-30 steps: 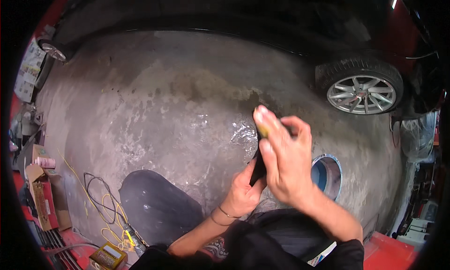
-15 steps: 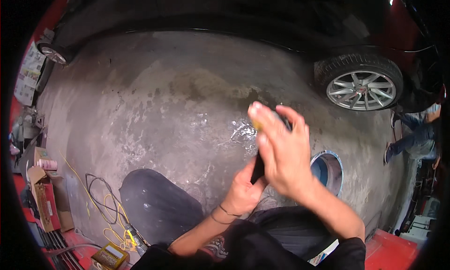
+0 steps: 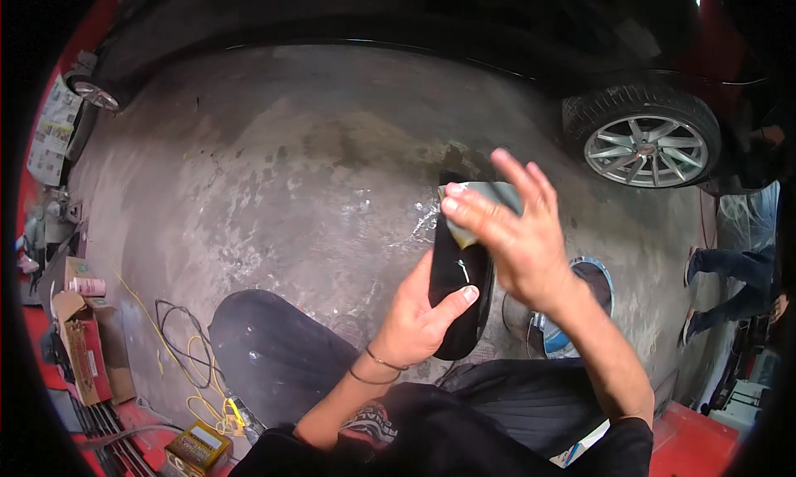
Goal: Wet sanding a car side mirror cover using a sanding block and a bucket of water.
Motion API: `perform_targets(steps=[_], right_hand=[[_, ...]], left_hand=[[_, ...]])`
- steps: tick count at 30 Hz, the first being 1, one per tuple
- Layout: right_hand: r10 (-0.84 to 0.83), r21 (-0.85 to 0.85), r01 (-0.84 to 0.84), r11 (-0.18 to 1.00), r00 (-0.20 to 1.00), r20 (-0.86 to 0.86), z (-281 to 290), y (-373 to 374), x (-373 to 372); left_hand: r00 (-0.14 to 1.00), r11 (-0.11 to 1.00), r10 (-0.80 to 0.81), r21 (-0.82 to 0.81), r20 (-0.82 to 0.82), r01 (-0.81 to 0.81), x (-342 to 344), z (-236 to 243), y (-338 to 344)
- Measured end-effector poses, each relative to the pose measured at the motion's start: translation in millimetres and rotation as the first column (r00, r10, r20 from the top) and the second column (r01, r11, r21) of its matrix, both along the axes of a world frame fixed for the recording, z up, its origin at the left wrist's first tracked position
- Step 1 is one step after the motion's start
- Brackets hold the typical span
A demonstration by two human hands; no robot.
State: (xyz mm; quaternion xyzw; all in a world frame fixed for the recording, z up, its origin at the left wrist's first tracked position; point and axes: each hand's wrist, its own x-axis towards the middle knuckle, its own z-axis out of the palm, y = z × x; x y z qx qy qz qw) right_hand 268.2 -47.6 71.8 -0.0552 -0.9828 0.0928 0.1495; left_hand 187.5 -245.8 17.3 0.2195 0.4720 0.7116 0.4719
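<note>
My left hand is closed around a long black part with rounded ends, its thumb lying on the near face. The part stands almost lengthwise before me, and a small pale fitting or mark shows on its dark face. My right hand pinches a thin grey sheet with a yellow side, possibly sandpaper, against the part's far end. Two of its fingers press on the sheet while the others are raised. How the sheet is folded under the palm is hidden.
A blue-rimmed bucket stands right of my knees. Ahead is a dark car with a silver-spoked wheel. Cables, a yellow-brown box and an opened carton lie left. Another person's legs show at far right.
The black part has turned its broad face into view. My right hand has shifted slightly right with fingers spread wider, so the sheet now shows. The left thumb has moved along the part.
</note>
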Motion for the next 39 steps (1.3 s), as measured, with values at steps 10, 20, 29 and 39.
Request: perform_targets(steps=[10, 20, 29, 39], right_hand=[[0.18, 0.086, -0.175, 0.981, 0.983, -0.048, 1.6, -4.6, 21.0], [-0.203, -0.227, 0.155, 0.961, 0.957, -0.207, 43.3, 69.1, 88.9], [-0.377, 0.013, 0.383, 0.924, 0.915, -0.14, -25.7, 39.4, 145.8], [-0.374, -0.133, 0.353, 0.926, 0.904, -0.207, -37.5, 69.7, 122.1]], left_hand=[[0.999, 0.996, 0.049, 0.069, -0.016, -0.047, -6.0, 4.9, 1.7], [0.936, 0.98, -0.148, 0.172, 0.319, 0.096, -5.2, 3.6, 93.6], [0.989, 0.974, -0.088, 0.219, 0.121, 0.06, 40.9, -23.1, 139.7], [0.983, 0.983, -0.002, 0.183, 0.185, -0.032, 69.5, -33.8, 143.1]])
